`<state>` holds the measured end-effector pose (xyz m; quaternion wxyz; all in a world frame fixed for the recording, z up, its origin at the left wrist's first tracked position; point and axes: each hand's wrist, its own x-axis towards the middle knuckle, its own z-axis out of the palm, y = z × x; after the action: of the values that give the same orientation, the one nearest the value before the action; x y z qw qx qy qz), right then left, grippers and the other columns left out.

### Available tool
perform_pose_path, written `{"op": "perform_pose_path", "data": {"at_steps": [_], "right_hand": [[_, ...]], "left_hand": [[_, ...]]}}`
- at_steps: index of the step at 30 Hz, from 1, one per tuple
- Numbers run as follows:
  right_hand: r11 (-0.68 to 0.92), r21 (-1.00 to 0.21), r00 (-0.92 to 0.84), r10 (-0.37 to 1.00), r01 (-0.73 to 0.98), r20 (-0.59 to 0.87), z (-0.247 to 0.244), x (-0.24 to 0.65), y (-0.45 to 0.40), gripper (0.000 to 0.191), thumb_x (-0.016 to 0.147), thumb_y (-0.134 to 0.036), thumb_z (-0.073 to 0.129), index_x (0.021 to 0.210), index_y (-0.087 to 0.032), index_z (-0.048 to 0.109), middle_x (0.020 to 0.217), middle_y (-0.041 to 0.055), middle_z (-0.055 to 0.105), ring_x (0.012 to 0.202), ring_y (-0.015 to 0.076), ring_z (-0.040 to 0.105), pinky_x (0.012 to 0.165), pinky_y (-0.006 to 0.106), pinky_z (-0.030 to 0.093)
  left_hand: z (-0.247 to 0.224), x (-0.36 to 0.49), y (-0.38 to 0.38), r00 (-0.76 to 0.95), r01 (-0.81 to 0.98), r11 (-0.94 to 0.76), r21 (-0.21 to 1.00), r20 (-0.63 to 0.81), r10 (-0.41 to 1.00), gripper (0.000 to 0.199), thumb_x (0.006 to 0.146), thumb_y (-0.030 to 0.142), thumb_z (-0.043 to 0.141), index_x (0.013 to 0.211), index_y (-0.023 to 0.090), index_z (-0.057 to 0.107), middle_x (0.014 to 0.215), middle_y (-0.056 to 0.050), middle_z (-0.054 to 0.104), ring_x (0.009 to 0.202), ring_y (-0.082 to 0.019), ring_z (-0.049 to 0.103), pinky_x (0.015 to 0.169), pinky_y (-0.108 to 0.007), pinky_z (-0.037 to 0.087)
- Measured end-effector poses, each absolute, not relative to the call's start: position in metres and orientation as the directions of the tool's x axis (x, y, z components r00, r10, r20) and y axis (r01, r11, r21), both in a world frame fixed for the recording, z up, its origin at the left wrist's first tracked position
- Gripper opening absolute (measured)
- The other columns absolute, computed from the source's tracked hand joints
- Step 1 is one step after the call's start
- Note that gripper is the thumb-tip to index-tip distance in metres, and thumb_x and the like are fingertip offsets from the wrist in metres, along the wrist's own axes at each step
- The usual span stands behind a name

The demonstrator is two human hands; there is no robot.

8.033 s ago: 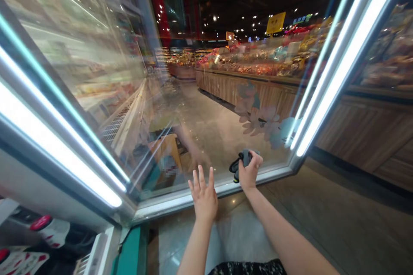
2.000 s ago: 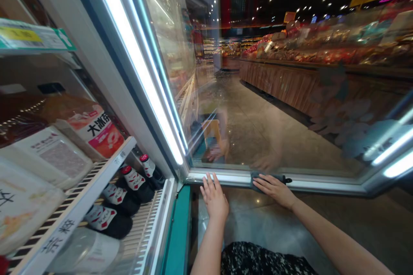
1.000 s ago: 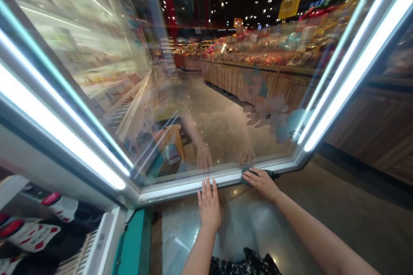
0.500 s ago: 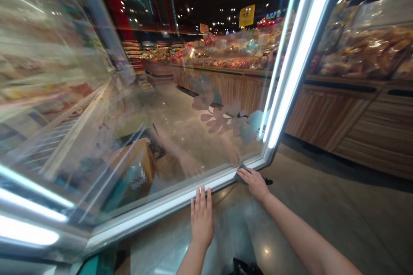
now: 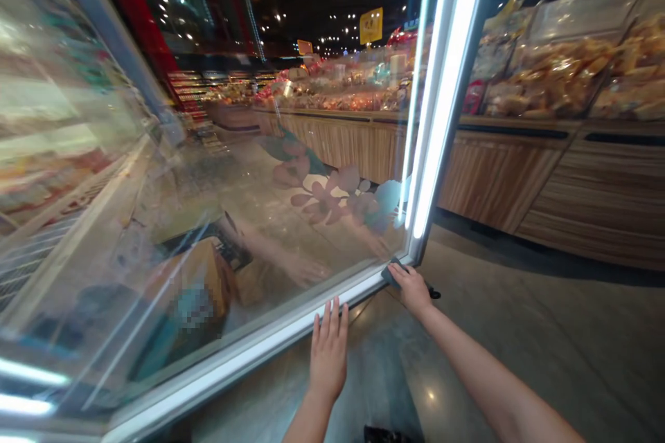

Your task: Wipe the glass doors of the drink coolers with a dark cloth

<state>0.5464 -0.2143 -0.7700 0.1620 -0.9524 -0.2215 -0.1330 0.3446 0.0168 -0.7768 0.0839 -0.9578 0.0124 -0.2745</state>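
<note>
Gray cloth (image 5: 391, 275) is gripped under the right hand's (image 5: 410, 288) bent fingers at five o'clock, against the bottom frame (image 5: 228, 363) of a glass door (image 5: 291, 249). At six o'clock, the left hand (image 5: 329, 353) is open, fingertips at that frame. Wooden counter (image 5: 503, 180) at three o'clock.

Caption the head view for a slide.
Right hand holding a gray item against the door frame, left hand nearby.
</note>
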Motion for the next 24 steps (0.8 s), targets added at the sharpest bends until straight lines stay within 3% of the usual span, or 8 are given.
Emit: {"op": "perform_pose_path", "data": {"at_steps": [4,9,12,16,20,24], "right_hand": [[-0.881,-0.331,0.916,0.228,0.338,0.331,-0.764,0.564,-0.220,0.080,0.075,0.004,0.045,0.145,-0.033,0.058,0.152,0.0041,0.055,0.125,0.0292,0.057,0.099,0.041,0.048],[-0.790,-0.427,0.876,0.273,0.440,0.397,-0.769,0.567,-0.228,0.075,0.073,0.002,0.049,0.133,-0.039,0.067,0.144,-0.0022,0.063,0.122,0.0251,0.060,0.100,0.037,0.049],[-0.721,-0.511,0.847,0.201,0.468,0.492,-0.765,0.571,-0.244,0.071,0.072,0.000,0.048,0.129,-0.035,0.071,0.137,-0.0004,0.069,0.115,0.0219,0.065,0.102,0.036,0.050],[-0.614,-0.621,0.753,-0.066,0.486,0.655,-0.757,0.572,-0.249,0.067,0.081,-0.005,0.041,0.142,-0.026,0.060,0.140,0.0074,0.064,0.129,0.0223,0.058,0.111,0.042,0.046],[-0.514,-0.708,0.615,-0.376,0.485,0.694,-0.735,0.574,-0.228,0.061,0.093,-0.017,0.039,0.154,-0.023,0.044,0.152,0.0150,0.048,0.143,0.0267,0.044,0.117,0.052,0.038],[-0.449,-0.712,0.544,-0.459,0.540,0.702,-0.665,0.604,-0.206,0.059,0.094,-0.016,0.039,0.153,-0.023,0.047,0.152,0.0156,0.049,0.143,0.0263,0.045,0.117,0.050,0.039]], "left_hand": [[-0.768,0.362,0.001,0.840,-0.029,-0.978,-0.206,0.525,-0.136,0.087,0.082,0.010,0.054,0.162,0.019,0.023,0.170,-0.010,0.020,0.158,-0.027,0.018,0.125,-0.049,0.028],[-0.753,0.387,-0.017,0.817,-0.110,-0.962,-0.251,0.529,-0.231,0.086,0.079,0.011,0.057,0.160,0.019,0.029,0.170,-0.010,0.021,0.158,-0.027,0.015,0.128,-0.049,0.019],[-0.734,0.403,-0.019,0.777,-0.160,-0.941,-0.298,0.549,-0.306,0.086,0.079,0.010,0.058,0.160,0.018,0.031,0.169,-0.011,0.022,0.158,-0.027,0.013,0.129,-0.050,0.016],[-0.698,0.427,-0.016,0.698,-0.200,-0.910,-0.362,0.599,-0.392,0.078,0.083,0.010,0.055,0.158,0.018,0.034,0.169,-0.009,0.023,0.159,-0.025,0.011,0.130,-0.049,0.011],[-0.655,0.449,-0.017,0.624,-0.257,-0.866,-0.429,0.610,-0.488,0.070,0.089,0.011,0.050,0.158,0.018,0.036,0.169,-0.008,0.025,0.159,-0.022,0.011,0.131,-0.048,0.006],[-0.605,0.464,-0.023,0.570,-0.277,-0.843,-0.461,0.628,-0.530,0.068,0.092,0.011,0.048,0.158,0.017,0.036,0.168,-0.008,0.026,0.159,-0.021,0.009,0.131,-0.047,0.002]]}}
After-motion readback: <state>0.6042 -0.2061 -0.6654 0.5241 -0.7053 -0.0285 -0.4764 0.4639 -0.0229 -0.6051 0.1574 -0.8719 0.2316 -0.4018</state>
